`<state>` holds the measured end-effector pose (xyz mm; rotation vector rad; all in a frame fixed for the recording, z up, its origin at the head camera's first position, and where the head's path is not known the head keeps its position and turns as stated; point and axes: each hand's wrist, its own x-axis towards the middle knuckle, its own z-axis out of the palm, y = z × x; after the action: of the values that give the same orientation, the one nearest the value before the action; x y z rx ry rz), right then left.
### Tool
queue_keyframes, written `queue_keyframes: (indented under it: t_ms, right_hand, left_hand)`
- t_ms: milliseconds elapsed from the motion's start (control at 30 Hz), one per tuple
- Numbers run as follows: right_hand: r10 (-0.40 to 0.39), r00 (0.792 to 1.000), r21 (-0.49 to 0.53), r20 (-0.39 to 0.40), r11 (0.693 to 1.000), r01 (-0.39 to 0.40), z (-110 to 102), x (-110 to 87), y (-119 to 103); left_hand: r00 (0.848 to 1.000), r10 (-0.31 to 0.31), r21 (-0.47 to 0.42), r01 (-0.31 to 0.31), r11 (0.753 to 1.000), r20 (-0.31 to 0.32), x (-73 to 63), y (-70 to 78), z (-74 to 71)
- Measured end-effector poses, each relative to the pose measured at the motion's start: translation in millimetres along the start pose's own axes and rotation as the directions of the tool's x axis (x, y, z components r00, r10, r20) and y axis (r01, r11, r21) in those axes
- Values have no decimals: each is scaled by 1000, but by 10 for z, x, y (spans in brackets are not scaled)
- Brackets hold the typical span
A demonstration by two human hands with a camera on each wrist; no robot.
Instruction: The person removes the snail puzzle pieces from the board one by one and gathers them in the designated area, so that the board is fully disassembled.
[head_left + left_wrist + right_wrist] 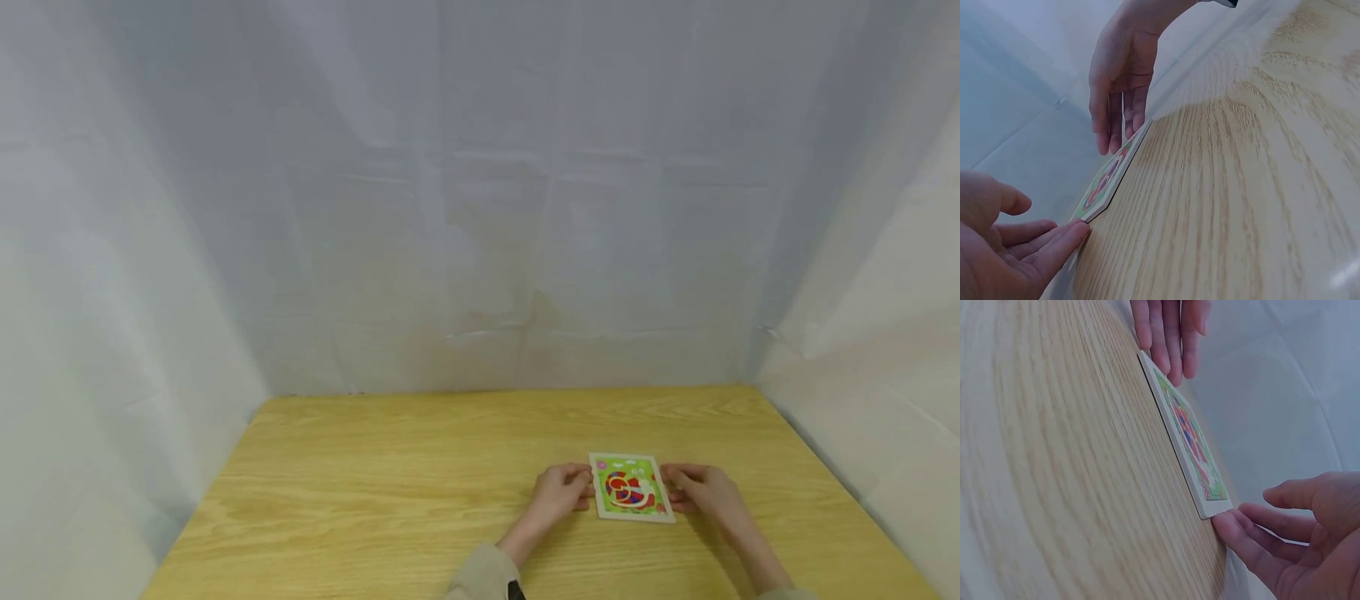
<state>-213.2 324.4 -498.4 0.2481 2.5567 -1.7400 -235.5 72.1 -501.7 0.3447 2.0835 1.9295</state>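
Note:
A small square puzzle board (609,514) with a pale wooden rim lies face up on the table, right of the middle. Its green picture shows what looks like a snail with a red and blue spiral shell. At the board's left edge is my left hand (557,495), its fingertips touching or almost touching the rim. In the left wrist view that hand's thumb (1015,201) stands away from the board. On the opposite side my right hand (708,495) has its fingertips at the right edge. The right wrist view shows its thumb (1288,492) raised clear of the board.
The light wood-grain table (360,492) extends to the left of and behind the board. White sheeting (487,208) hangs along the back and both sides of the table.

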Motion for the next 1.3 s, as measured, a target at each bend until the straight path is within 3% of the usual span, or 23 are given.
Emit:
queue_keyframes:
  t_ms: [1300]
  right_hand:
    - [-1, 997, 77, 80, 997, -5, 511, -46, -179]
  left_hand:
    - [998, -7, 92, 13, 996, -62, -271, -12, -477]
